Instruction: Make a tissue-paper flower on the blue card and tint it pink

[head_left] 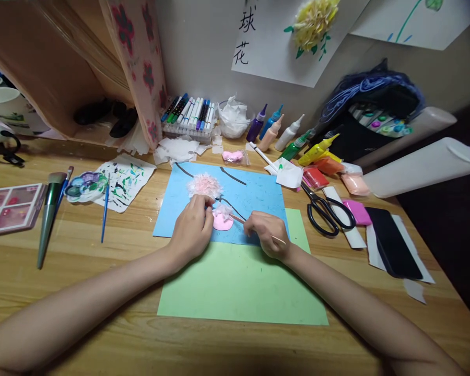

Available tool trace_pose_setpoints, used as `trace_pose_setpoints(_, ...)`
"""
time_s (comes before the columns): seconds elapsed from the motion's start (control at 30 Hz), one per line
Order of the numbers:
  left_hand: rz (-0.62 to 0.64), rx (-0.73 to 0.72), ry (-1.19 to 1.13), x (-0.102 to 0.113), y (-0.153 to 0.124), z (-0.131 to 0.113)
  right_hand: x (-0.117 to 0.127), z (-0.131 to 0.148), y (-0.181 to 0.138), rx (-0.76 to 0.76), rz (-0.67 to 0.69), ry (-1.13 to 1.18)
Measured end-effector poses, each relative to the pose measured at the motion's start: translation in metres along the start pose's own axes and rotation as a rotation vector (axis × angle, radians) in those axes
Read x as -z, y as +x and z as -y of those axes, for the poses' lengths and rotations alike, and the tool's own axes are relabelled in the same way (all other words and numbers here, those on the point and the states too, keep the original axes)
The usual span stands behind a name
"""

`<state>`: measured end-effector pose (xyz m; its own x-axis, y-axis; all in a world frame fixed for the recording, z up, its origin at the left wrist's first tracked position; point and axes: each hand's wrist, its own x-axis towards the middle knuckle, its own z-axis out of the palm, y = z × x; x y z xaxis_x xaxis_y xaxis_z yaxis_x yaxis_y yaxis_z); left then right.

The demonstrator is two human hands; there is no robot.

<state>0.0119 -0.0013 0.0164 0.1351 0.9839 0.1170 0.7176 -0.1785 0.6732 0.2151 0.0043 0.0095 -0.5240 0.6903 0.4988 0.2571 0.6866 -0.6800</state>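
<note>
A blue sheet of paper [258, 194] lies over a green sheet [243, 284] on the wooden table. It bears dark drawn lines and a fluffy pale-pink paper flower [204, 186]. Below that flower is a flat pink clay piece [222, 222] with crumpled white tissue [222, 210] on its upper part. My left hand [194, 222] rests on the blue sheet at the left of the clay, fingers curled together near the tissue; what they pinch, if anything, is hidden. My right hand [267, 232] grips a thin wooden stick [238, 219], its tip at the tissue and clay.
At the right lie black-handled scissors [324, 214], a pink clay packet [357, 212] and a phone [394, 243]. Paint bottles [271, 133], a marker box [190, 115] and a tissue bowl [234, 119] line the back. Brushes [51, 216] and a palette [11, 208] lie left.
</note>
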Motion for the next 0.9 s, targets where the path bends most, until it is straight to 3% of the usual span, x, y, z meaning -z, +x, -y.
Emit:
trace_pose_setpoints(0.17,0.005,-0.021,0.007,-0.001,0.0,0.001,-0.001,0.0,0.0,0.04,0.016,-0.038)
trace_pose_setpoints(0.37,0.008,-0.041,0.028,-0.002,-0.001,0.001,-0.002,0.0,0.01,-0.02,0.041,-0.061)
trace_pose_setpoints(0.6,-0.009,-0.07,0.04,-0.002,-0.001,0.003,0.001,0.01,0.06,-0.302,0.121,0.012)
trace_pose_setpoints(0.77,0.005,-0.073,0.058,-0.003,0.0,0.002,-0.005,0.01,0.095,-0.426,0.144,0.019)
trace_pose_setpoints(0.9,0.01,-0.079,0.065,-0.003,-0.001,0.002,-0.006,0.009,0.103,-0.48,0.13,0.048)
